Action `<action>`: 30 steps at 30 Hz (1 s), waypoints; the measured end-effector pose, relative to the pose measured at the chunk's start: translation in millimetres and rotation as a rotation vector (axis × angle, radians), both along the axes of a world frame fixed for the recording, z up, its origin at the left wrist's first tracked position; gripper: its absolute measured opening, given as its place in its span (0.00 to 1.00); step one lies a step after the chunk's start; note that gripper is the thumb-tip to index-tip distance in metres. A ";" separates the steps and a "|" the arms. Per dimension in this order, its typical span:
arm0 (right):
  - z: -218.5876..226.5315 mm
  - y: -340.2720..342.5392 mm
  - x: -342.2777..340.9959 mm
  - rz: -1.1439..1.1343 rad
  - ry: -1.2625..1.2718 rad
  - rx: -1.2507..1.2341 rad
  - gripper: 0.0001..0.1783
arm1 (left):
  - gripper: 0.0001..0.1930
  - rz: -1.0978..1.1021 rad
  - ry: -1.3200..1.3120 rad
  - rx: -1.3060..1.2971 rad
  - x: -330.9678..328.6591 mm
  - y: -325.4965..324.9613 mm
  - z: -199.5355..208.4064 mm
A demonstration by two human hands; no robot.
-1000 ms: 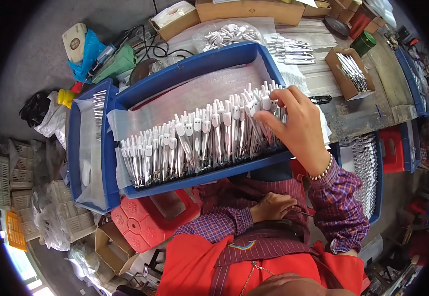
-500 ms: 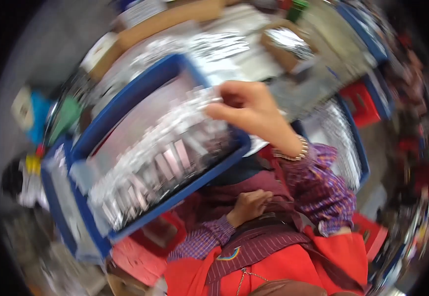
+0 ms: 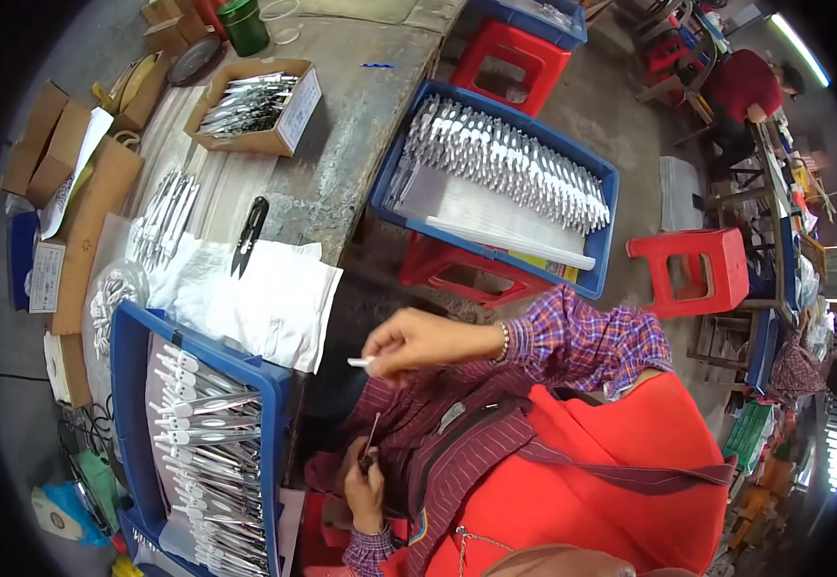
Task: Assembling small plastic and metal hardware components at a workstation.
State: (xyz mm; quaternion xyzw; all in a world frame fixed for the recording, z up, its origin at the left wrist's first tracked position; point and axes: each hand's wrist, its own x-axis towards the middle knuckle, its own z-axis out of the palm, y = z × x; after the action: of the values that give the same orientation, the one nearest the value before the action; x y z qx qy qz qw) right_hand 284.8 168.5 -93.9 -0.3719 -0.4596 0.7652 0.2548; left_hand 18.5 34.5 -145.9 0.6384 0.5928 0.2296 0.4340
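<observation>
Indoors, the right hand (image 3: pixel 423 341) hovers near a worn workbench (image 3: pixel 342 144) and red stool (image 3: pixel 522 281).

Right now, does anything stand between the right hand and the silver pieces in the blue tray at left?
Yes: the side wall of the blue tray facing the right hand stands between it and the silver pieces. Nothing else visible does; the white sheet lies above that line.

Far tray (image 3: pixel 607 245) right of the bench (image 3: pixel 317 188), on a stool (image 3: pixel 423 258)
On the bench, snips (image 3: pixel 251 231) lie partly on a cloth (image 3: pixel 274 308), a box (image 3: pixel 236 145) beyond; the near tray (image 3: pixel 272 423), holding pieces (image 3: pixel 209 423), sits before the cloth.
</observation>
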 end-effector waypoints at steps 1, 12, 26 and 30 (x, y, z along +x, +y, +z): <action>-4.5 -7.6 -2.2 0.038 -0.076 -0.066 0.13 | 0.10 0.028 0.014 -0.013 -4.0 -2.7 -1.4; -45.2 -39.4 -34.1 0.139 -0.237 -0.104 0.12 | 0.16 0.186 0.115 -0.204 4.8 -15.5 33.8; -43.2 -39.0 -42.5 0.054 -0.294 -0.181 0.15 | 0.18 0.262 -0.295 -0.139 -4.4 -32.2 45.8; -38.5 -38.6 -46.0 0.054 -0.361 -0.151 0.15 | 0.18 0.247 -0.321 -0.217 -4.4 -29.0 46.9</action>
State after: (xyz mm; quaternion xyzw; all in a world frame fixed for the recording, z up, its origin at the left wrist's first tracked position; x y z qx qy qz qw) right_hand 238.7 129.9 -132.4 -0.5087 -0.4490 0.7249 0.1187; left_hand 14.1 5.5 -99.0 0.4658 0.6112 0.3145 0.5573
